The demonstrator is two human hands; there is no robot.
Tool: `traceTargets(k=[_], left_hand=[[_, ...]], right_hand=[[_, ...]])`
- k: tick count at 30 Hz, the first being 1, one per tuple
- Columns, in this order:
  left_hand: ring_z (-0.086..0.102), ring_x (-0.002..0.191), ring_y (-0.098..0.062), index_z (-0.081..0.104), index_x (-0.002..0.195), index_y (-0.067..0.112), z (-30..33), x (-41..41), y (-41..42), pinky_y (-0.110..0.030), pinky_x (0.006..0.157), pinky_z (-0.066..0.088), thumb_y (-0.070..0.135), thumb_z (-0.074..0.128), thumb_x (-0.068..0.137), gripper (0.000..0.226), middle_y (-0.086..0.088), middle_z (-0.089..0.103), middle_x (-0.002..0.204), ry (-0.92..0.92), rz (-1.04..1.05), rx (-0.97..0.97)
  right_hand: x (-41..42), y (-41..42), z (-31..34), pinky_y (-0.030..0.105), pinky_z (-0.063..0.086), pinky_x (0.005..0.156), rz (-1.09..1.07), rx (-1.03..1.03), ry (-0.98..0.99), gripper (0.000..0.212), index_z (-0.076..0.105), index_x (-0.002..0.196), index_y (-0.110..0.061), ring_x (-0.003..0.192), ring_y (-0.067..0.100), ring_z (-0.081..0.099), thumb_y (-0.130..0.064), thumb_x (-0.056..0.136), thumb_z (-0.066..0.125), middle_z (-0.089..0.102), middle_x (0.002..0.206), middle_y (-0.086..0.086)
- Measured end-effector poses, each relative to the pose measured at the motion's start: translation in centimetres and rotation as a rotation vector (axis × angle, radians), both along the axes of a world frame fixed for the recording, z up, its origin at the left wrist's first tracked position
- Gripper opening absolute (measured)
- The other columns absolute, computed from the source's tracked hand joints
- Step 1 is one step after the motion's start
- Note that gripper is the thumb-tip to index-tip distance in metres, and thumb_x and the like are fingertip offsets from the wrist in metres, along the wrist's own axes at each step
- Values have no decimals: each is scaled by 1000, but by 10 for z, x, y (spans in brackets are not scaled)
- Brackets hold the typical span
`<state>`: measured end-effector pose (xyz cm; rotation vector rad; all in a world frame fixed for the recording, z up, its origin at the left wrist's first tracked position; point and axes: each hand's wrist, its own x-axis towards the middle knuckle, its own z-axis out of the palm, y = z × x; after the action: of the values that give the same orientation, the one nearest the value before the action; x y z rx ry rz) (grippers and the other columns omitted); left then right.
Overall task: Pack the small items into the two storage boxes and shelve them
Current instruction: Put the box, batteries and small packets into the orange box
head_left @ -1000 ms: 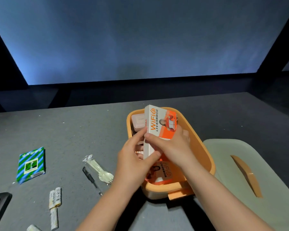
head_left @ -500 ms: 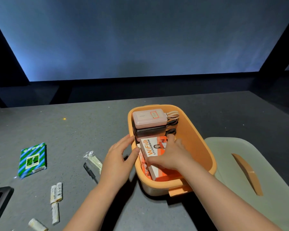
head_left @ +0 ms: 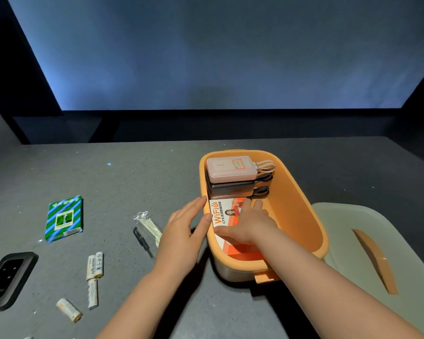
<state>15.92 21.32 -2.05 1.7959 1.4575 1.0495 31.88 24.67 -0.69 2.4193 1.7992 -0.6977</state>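
Observation:
An orange storage box (head_left: 301, 199) stands on the grey table. At its far end lies a pink power bank (head_left: 230, 168) stacked on dark ones (head_left: 230, 188). An orange and white WiFi box (head_left: 227, 215) lies flat in the near end. My right hand (head_left: 249, 223) rests on top of that WiFi box with fingers spread flat. My left hand (head_left: 184, 228) is outside the storage box, its straight fingers against the left wall and its thumb touching the rim.
A pale green lid (head_left: 377, 253) with an orange handle lies to the right. Left of the box lie a wrapped plastic fork (head_left: 149, 226), a black pen (head_left: 142, 241), several white batteries (head_left: 93, 267), a green striped packet (head_left: 64, 218) and a black device (head_left: 5, 277).
The WiFi box went from upright in both hands to lying flat inside the storage box. My left hand let go and moved to the box's outer wall.

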Motion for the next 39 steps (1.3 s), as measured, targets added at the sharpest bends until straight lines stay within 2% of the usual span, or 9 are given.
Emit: traceTargets(k=[3,8,13,18,22,25,28,32,39], left_hand=[[32,118,10,49,134,36,0,-1,-3,6,87,18,40,52,92,42,27,45,130,20,4,-1],[37,125,1,50,133,35,2,-3,-6,-14,98,24,41,52,92,42,22,48,135,53,18,-24],[44,122,1,58,126,31,2,-30,-26,-18,104,30,33,60,89,36,18,53,128,30,185,8],[51,105,1,64,115,28,-11,-85,-50,-14,83,36,23,61,89,27,21,57,106,-8,451,4],[55,94,0,65,109,29,-23,-131,-72,-6,72,36,19,63,87,24,19,58,100,25,573,-41],[55,92,-8,66,107,28,-36,-162,-85,-18,71,38,16,67,83,27,21,55,94,51,631,-89],[56,100,-11,65,110,29,-50,-191,-90,-27,79,43,18,69,81,31,12,59,104,82,615,-158],[53,108,-13,64,115,27,-55,-215,-71,-29,90,42,23,70,79,37,11,61,115,222,472,-148],[37,130,-10,45,134,40,-49,-234,-22,-29,106,23,32,59,88,49,17,47,138,556,26,-121]], right_hand=[[1,1,-2,40,40,100,10,7,-10,113,9,148,-17,134,30,33,-74,67,64,22,146,11],[3,-3,3,42,41,101,-7,76,3,101,18,146,-18,133,31,35,-70,72,63,23,147,11],[2,-15,26,39,45,100,7,664,320,56,44,135,-24,127,20,44,-37,85,67,42,139,1],[-56,-47,43,27,41,94,282,920,601,36,58,117,-21,111,12,50,-19,82,66,51,117,-7],[-111,-75,14,21,41,87,469,822,704,31,61,107,-22,106,7,51,-21,76,59,53,109,-12],[-139,-85,-31,23,43,85,505,615,654,30,61,107,-27,106,7,52,-25,77,57,52,107,-17],[-158,-78,-64,27,44,87,541,453,543,29,61,111,-29,109,8,50,-23,83,60,53,111,-17],[-183,-43,-63,30,43,92,628,376,410,40,57,125,-27,114,14,49,-24,85,62,53,123,-9],[-216,-5,-52,33,39,98,894,281,211,56,50,132,-26,118,18,44,-27,78,66,53,126,-5]])
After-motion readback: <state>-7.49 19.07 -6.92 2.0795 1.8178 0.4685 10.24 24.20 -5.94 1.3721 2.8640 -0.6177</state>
